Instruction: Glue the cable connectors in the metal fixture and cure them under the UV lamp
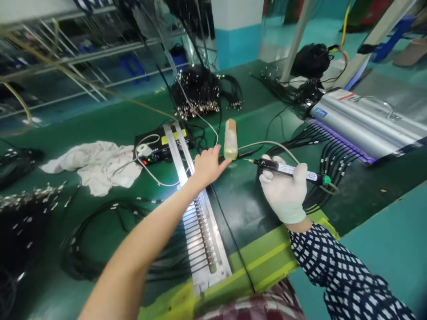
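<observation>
My left hand [207,165] is bare and reaches over the upper part of a long metal fixture [220,255]. Its thumb points right, close to the base of a small plastic bottle [230,142] with yellowish liquid at one end; I cannot tell whether they touch. The fingers are apart and hold nothing. In a white glove, my right hand [283,191] grips a dispensing pen [288,170] with a black front, a white label and a green tail end. The pen's thin needle tip points left toward the bottle. Along the fixture lies a row of black cables [195,235] with small metal ends.
Left of the fixture are a black control box [158,149] with lit indicators and a crumpled white cloth [100,164]. A silver lamp housing [370,115] glows violet over cable ends at right. Cable bundles [196,91] lie at the back; coiled cables [86,240] lie at left.
</observation>
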`<action>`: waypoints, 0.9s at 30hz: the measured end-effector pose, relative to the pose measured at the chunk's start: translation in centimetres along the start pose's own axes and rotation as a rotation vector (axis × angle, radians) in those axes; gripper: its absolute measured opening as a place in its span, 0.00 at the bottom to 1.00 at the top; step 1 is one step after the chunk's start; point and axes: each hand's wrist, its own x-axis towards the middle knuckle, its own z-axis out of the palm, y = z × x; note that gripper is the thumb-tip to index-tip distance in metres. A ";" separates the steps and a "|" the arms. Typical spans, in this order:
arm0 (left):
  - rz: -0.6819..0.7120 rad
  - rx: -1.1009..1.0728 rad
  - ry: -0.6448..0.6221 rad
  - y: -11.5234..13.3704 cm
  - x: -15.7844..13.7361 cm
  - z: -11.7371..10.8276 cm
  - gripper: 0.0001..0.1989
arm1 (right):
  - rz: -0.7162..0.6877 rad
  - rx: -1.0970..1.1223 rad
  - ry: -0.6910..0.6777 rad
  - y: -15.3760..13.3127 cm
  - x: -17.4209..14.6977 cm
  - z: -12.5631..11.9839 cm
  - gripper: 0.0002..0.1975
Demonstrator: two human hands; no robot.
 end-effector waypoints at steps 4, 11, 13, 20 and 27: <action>-0.134 -0.057 0.025 3.5 4.5 2.3 0.34 | -0.054 -0.019 0.036 -0.5 0.3 -1.6 0.25; 0.266 -0.357 0.048 -4.3 -6.7 -2.6 0.30 | -0.117 0.040 0.090 -1.8 0.0 -1.3 0.24; 0.280 -0.418 -0.013 -7.1 -12.1 -3.4 0.31 | -0.132 0.059 0.087 -2.0 -0.2 -1.0 0.24; 0.093 -0.478 0.030 -10.5 -23.7 -0.4 0.34 | -0.099 -0.020 0.012 -0.5 -1.3 0.0 0.22; 0.137 -0.602 0.004 -9.9 -25.8 -0.3 0.29 | 0.048 -0.272 -0.161 0.3 -3.0 2.1 0.21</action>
